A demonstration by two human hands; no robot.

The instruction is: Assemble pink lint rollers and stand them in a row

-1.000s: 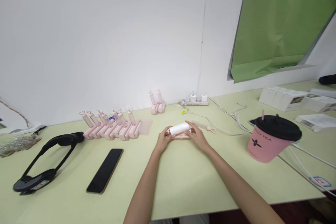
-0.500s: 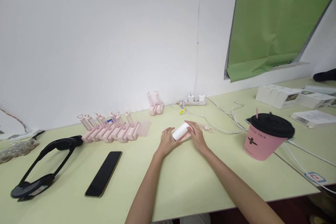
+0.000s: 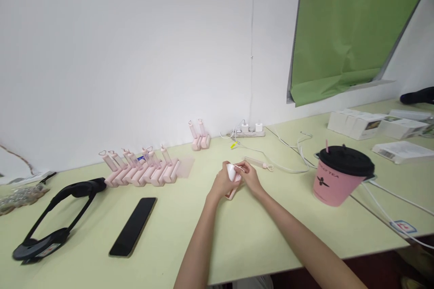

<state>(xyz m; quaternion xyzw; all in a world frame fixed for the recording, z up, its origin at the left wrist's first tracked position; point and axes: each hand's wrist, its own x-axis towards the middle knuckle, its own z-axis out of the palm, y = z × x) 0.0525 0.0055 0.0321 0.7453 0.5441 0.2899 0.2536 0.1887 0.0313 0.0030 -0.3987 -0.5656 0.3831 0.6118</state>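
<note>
My left hand (image 3: 221, 184) is wrapped around a small lint roller, with its white roll (image 3: 231, 171) showing above my fingers and its pink case (image 3: 232, 193) below them. The fingertips of my right hand (image 3: 250, 177) are pinched together at the roll's right side, on what looks like the thin white edge of its sheet. Just behind my right hand a pink handle (image 3: 257, 162) with a loop at its end lies on the table. Most of the case is hidden by my left hand.
Several pink lint rollers (image 3: 158, 175) with upright handles stand in a row at left, two more (image 3: 200, 142) by the wall. Around are a phone (image 3: 133, 227), black headset frame (image 3: 61, 216), pink cup (image 3: 335, 184), power strip (image 3: 247, 134), cables and white boxes (image 3: 354, 123).
The roll has turned from lying slanted between both hands to more upright in my left hand. My right hand has shifted from holding its end to pinching at its side.
</note>
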